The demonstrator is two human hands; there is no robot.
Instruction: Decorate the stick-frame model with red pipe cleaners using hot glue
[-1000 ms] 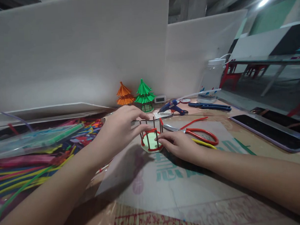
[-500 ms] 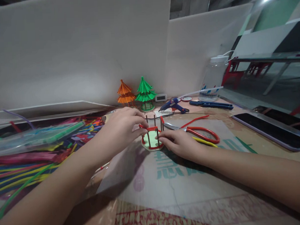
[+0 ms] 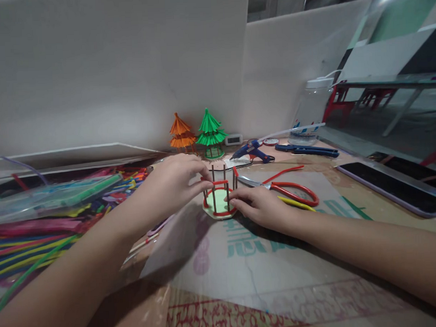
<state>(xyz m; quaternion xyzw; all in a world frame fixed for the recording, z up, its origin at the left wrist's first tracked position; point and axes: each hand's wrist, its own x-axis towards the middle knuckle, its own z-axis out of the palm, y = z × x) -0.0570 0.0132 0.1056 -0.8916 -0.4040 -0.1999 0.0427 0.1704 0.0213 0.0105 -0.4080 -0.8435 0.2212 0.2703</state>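
A small pavilion frame (image 3: 222,213) stands upright on the table, with brown posts on a pale green base edged in red. Across the tops of its front posts lies a red pipe cleaner (image 3: 220,182). My left hand (image 3: 184,179) pinches the left end of that pipe cleaner between thumb and fingers. Low on the right side, my right hand (image 3: 259,207) grips the frame, its fingertips partly hidden by the posts. Behind my right hand lie red-handled scissors (image 3: 295,193), with a red pipe cleaner piece (image 3: 285,173) and a yellow pipe cleaner (image 3: 295,204) close by.
An orange pavilion (image 3: 181,131) and a green pavilion (image 3: 211,132) stand at the back. Right of them are a blue glue gun (image 3: 251,150), a blue cutter (image 3: 306,150), a clear bottle (image 3: 311,111) and a phone (image 3: 396,187). Colourful pipe cleaners (image 3: 30,251) pile up at left.
My left hand has shifted slightly left and down along the frame's top, still pinching the red pipe cleaner. My right hand stays nearly in place, and the view has tilted a little.
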